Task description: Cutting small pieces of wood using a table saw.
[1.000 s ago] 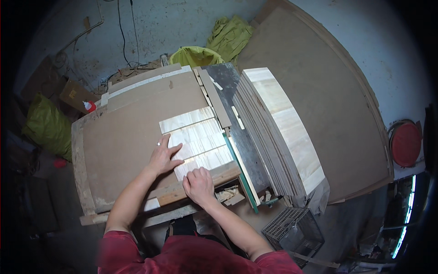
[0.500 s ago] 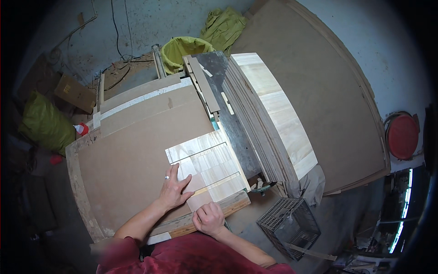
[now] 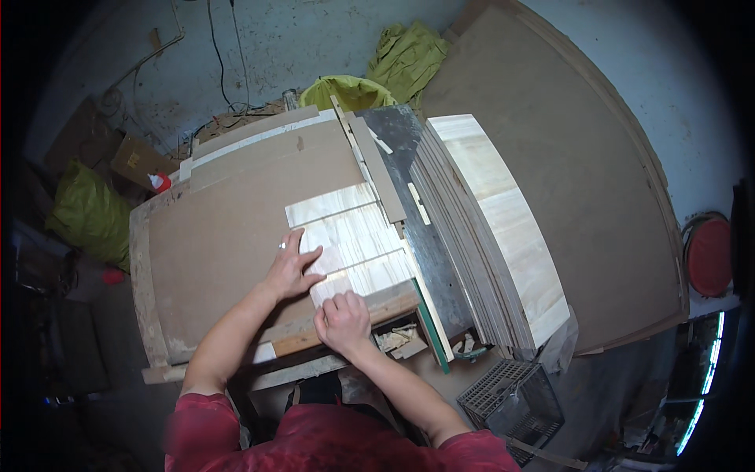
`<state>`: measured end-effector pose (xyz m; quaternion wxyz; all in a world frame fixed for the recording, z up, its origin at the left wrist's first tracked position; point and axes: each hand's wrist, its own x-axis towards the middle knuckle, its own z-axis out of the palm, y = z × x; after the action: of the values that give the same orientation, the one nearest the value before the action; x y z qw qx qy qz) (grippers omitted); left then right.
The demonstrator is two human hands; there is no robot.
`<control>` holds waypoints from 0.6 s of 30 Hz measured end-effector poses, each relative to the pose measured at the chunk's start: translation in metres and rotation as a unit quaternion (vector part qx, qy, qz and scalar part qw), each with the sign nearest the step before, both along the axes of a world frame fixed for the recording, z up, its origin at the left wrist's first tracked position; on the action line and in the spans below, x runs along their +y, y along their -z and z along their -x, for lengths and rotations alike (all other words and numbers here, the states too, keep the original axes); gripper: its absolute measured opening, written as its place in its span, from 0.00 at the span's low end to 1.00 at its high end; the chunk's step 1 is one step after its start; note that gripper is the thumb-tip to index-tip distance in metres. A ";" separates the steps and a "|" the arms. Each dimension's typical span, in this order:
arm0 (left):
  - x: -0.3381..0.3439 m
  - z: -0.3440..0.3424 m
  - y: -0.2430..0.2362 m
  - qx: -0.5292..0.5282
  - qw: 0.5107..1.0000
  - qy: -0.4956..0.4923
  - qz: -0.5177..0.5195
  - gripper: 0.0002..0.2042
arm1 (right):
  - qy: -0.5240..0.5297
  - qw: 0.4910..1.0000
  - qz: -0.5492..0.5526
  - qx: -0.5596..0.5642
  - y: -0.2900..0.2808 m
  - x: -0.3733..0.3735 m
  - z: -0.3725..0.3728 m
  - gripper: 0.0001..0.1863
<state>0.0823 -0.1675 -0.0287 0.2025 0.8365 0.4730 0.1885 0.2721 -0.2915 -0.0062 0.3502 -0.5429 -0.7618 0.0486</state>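
My left hand lies with fingers apart against the left edge of several pale, streaked wooden boards, laid side by side with narrow gaps on a brown panel. Its thumb touches the nearer boards. My right hand is curled on the near edge of the lowest board, its fingertips hidden against it. Along the near side runs a wooden rail. Narrow strips lie beside the boards' right end, over a dark metal surface.
At right are a long board stack and large leaning sheets. A yellow-lined bin is at the back, a yellow-green sack and red-capped bottle at left. A black crate sits at lower right.
Compared with half a second ago, the boards and both hands sit higher in the picture, farther from my body on the bench. The view has shifted too. Both grips look much the same.
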 end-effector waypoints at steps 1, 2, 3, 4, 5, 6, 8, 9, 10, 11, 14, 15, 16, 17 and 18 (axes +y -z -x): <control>0.020 0.006 0.000 0.013 1.000 -0.005 -0.006 0.33 | 0.003 1.000 -0.003 -0.001 0.001 0.019 0.006 0.09; 0.041 0.012 0.000 0.013 1.000 -0.007 -0.008 0.33 | 0.002 1.000 -0.005 -0.001 0.002 0.038 0.012 0.09; 0.062 0.017 0.002 0.022 1.000 -0.009 -0.014 0.34 | 0.005 1.000 -0.001 0.000 0.005 0.057 0.019 0.09; 0.081 0.024 0.003 0.032 0.999 -0.011 -0.022 0.34 | 0.008 1.000 0.002 0.003 0.005 0.075 0.026 0.09; 0.099 0.032 0.002 0.045 0.999 -0.021 -0.005 0.35 | 0.007 1.000 0.000 0.003 0.006 0.092 0.034 0.09; 0.115 0.040 0.005 0.045 0.999 -0.022 -0.005 0.35 | 0.007 1.000 0.019 0.006 0.009 0.107 0.042 0.09; 0.142 0.052 0.002 0.062 0.997 -0.035 0.026 0.36 | 0.008 0.999 0.036 0.008 0.010 0.131 0.053 0.10; 0.149 0.055 0.002 0.073 0.995 -0.047 0.043 0.36 | 0.001 0.999 0.044 0.001 0.011 0.139 0.057 0.10; 0.152 0.058 0.003 0.072 0.996 -0.044 0.042 0.36 | -0.005 0.999 0.051 -0.005 0.012 0.144 0.060 0.10; 0.153 0.060 0.003 0.075 0.995 -0.050 0.053 0.36 | -0.006 0.998 0.061 -0.010 0.013 0.146 0.062 0.11; 0.149 0.060 0.004 0.075 0.994 -0.054 0.064 0.37 | -0.006 0.998 0.054 -0.012 0.015 0.140 0.062 0.10; 0.145 0.058 0.003 0.072 0.994 -0.053 0.064 0.37 | -0.004 0.998 0.053 -0.012 0.014 0.137 0.060 0.10; 0.139 0.055 0.001 0.071 0.994 -0.051 0.063 0.37 | -0.001 0.998 0.054 -0.012 0.012 0.132 0.057 0.10; 0.131 0.052 0.000 0.072 0.995 -0.046 0.048 0.36 | 0.002 0.998 0.054 -0.011 0.011 0.125 0.054 0.10; 0.122 0.049 -0.004 0.073 0.996 -0.041 0.033 0.35 | 0.004 0.998 0.054 -0.012 0.010 0.115 0.050 0.10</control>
<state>0.0333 -0.0457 -0.0252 0.1868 0.8209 0.5263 0.1194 0.2221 -0.1767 -0.0158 0.3116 -0.5645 -0.7600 0.0817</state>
